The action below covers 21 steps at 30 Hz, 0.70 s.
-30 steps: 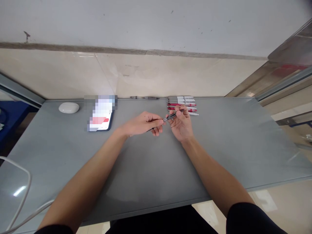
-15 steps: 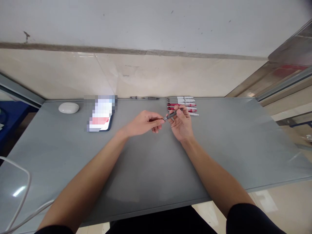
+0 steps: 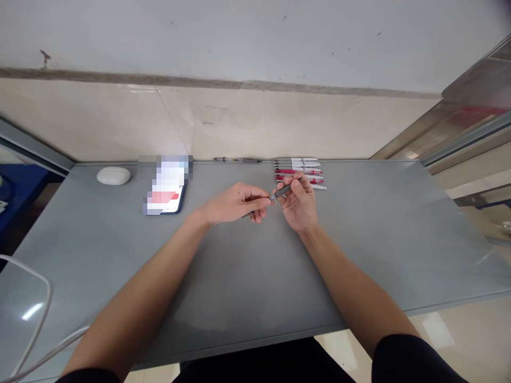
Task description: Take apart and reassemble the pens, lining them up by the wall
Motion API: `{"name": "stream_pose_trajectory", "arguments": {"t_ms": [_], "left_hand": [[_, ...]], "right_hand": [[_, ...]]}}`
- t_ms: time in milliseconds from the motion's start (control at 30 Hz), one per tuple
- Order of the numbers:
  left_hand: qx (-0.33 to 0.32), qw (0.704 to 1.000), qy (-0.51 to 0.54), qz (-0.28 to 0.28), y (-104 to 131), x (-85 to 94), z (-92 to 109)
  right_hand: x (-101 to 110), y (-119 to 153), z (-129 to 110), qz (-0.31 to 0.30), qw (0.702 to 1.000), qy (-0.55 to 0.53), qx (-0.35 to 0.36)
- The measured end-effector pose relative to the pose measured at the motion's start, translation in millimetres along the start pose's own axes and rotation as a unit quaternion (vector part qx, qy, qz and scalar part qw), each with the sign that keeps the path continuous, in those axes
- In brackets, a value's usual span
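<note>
Over the grey table, my left hand (image 3: 237, 203) and my right hand (image 3: 299, 205) meet at a grey pen (image 3: 284, 190). The fingers of my right hand are closed around its dark grey barrel. Thumb and finger of my left hand pinch the pen's silvery lower end. A thin dark stick (image 3: 247, 214) pokes out below my left fingers; whether it is one piece with the pen I cannot tell. Behind my right hand lies a row of several white, grey and red pens (image 3: 299, 164), the nearest partly hidden by my fingers.
Another pen (image 3: 237, 160) lies by the wall at the table's back edge. To the left are a phone (image 3: 165, 186), partly blurred out, and a white rounded case (image 3: 114, 176). A white cable (image 3: 48, 298) loops over the left front of the table (image 3: 247, 287).
A thin dark end now shows below my left fingers, where none was visible before. Both hands keep nearly the same place and still hold the pen.
</note>
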<state>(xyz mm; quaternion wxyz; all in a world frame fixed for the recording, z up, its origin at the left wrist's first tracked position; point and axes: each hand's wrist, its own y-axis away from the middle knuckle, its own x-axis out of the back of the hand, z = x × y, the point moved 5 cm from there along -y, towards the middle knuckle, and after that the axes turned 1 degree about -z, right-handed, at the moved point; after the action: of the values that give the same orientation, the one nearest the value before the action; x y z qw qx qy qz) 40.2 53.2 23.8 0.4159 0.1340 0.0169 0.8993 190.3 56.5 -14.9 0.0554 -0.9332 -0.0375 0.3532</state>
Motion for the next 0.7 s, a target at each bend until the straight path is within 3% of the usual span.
{"name": "stream_pose_trajectory", "arguments": {"t_ms": [200,500,700], "left_hand": [[-0.007,0.999,-0.018,0.027,-1.8,2.2,-2.4],[-0.003,0.986,-0.103,0.133,-3.9,7.7,-3.2],[-0.003,0.997,-0.034,0.063,-4.5,6.7,-6.6]], "right_hand": [[3.1,-0.7,0.0,0.045,0.999,0.011,0.001],[7.1,-0.7,1.2,0.122,0.992,0.019,0.023],[3.8,-0.5,0.2,0.076,0.997,0.003,0.017]]}}
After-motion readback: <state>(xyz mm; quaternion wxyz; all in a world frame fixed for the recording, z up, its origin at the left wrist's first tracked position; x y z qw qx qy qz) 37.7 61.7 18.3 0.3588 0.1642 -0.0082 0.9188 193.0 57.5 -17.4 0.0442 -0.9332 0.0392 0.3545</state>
